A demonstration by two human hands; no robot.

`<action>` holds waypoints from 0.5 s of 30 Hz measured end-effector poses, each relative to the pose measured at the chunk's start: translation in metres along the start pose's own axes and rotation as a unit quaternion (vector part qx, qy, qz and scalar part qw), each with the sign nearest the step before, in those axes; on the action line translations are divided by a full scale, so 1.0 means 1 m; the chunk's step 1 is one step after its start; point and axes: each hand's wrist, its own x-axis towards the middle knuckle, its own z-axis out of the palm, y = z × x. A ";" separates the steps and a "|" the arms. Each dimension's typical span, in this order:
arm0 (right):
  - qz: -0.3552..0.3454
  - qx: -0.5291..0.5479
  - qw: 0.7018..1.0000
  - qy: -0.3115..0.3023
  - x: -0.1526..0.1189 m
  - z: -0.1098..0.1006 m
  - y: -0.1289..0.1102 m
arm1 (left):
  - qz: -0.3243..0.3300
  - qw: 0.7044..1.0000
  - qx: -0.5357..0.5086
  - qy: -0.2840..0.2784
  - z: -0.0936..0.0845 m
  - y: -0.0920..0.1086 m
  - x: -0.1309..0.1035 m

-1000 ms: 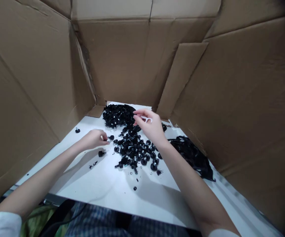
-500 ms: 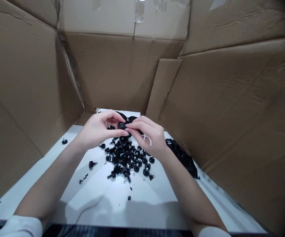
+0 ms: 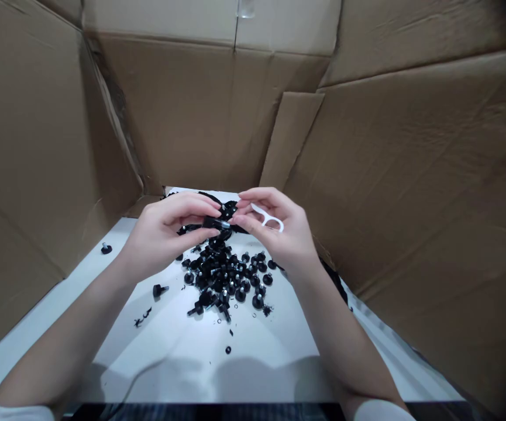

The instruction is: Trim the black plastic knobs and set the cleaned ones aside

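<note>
Between the thumb and fingers of my left hand (image 3: pixel 158 237) is a black knob screw (image 3: pixel 213 223), its metal thread pointing right. My right hand (image 3: pixel 285 234) holds a small white tool with a loop handle (image 3: pixel 274 223); its working end is hidden by the fingers. The right thumb and fingertips are close to the screw's threaded end, and I cannot tell if they touch it. Below both hands lies a pile of similar black knob screws (image 3: pixel 224 272), several with their threads sticking up.
Tall cardboard walls (image 3: pixel 204 117) enclose the white table (image 3: pixel 191 351) at the back and sides. Single knob screws lie at the left (image 3: pixel 159 290) and far left (image 3: pixel 106 248). Black shavings (image 3: pixel 138 321) and a small black ring (image 3: pixel 229 350) lie nearer. Black material sits behind my right forearm (image 3: pixel 336 280).
My right hand has drawn back right from the knob screw and turned, showing more of the white tool. The screw's metal thread is now exposed. The camera view has shifted slightly.
</note>
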 end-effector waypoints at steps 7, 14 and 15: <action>-0.019 0.095 0.994 0.053 -0.004 0.001 -0.001 | 0.049 0.995 0.057 0.072 0.003 0.003 -0.002; -0.070 0.042 0.993 0.085 -0.011 0.006 -0.010 | 0.053 0.995 0.040 0.076 0.009 0.006 -0.003; -0.060 0.060 0.992 0.093 -0.011 0.008 -0.011 | 0.059 0.994 0.045 0.083 0.009 0.007 -0.004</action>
